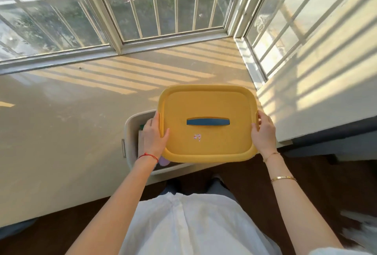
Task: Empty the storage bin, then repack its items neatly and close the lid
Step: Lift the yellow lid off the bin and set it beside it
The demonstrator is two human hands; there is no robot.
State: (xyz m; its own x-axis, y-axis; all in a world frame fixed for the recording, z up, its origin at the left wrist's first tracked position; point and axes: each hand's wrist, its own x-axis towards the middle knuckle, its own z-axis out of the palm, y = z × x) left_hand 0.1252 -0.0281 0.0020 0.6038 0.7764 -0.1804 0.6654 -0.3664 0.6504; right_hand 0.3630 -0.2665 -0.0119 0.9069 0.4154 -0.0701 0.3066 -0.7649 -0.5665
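The wide window-side surface (71, 112) carries everything, striped with sun, and the storage bin (130, 132) stands near its front edge, just ahead of the person. It is pale grey, and only its left wall and near-left corner show, because the yellow lid (206, 102) hangs above it, pushed off toward the bin's right and covering most of the opening. Whether the lid's underside touches the bin's rim anywhere I cannot tell from here.

The lid is held level, blue handle (208, 122) across its middle, with a small sticker (197, 137) just on the person's side of that handle. The left hand (156, 134) grips the lid's left edge, its fingers curled under and the thumb lying on top; the right hand (263, 134) clasps the right edge the same way. Both are closed on the lid, nothing loose.

Inside the bin, past the left hand, a few things peek out: something green, a flat pale item, a lilac shape (164, 161) at the near corner. So the bin looks packed, though I judge this only from that sliver.

If the lid is coming off, keep it flat and set it on the bare surface left of the bin, well clear. If it is going on, slide it left until its edges line up with the bin's rim, then press both short ends down evenly.
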